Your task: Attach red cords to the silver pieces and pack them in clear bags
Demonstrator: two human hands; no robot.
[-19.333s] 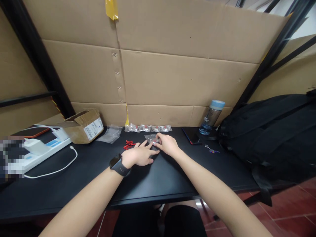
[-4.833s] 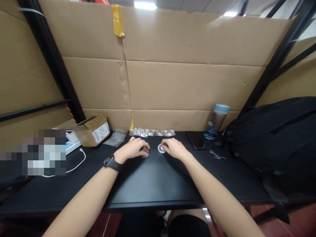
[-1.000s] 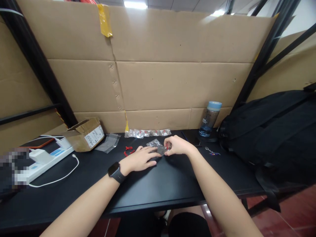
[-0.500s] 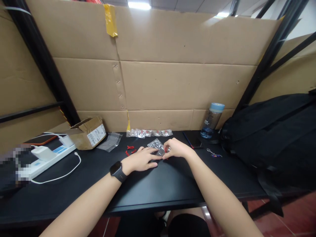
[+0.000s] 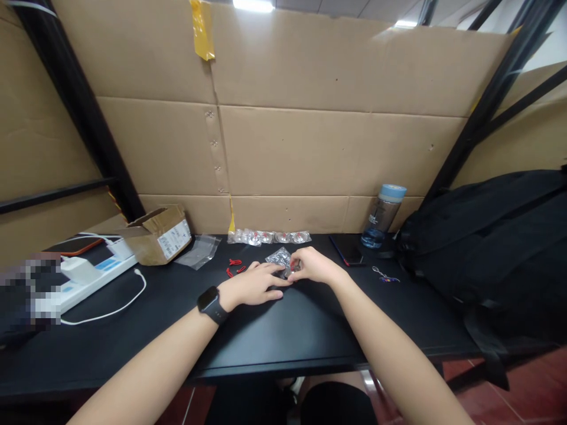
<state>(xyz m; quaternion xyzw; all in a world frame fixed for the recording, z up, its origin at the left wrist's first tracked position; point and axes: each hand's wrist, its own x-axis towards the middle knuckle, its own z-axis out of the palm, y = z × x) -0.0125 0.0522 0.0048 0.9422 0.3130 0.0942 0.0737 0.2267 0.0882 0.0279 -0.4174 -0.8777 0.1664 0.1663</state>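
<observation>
The person's left hand is lying spread, its fingertips touching a small clear bag. The right hand is pinching a red-and-silver piece at the bag's near edge. Red cords are lying just beyond the left wrist; clear packets are lining up beyond both hands; a bottle is standing beyond the right hand, to its right.

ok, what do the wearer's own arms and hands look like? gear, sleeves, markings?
Left hand and right hand: no gloves. No sleeves on the visible forearms, no cables or obvious markings. Left wrist has a smartwatch with a black, rounded-rectangular face and dark strap; right wrist has nothing on it. Rings: too small to tell.
</observation>
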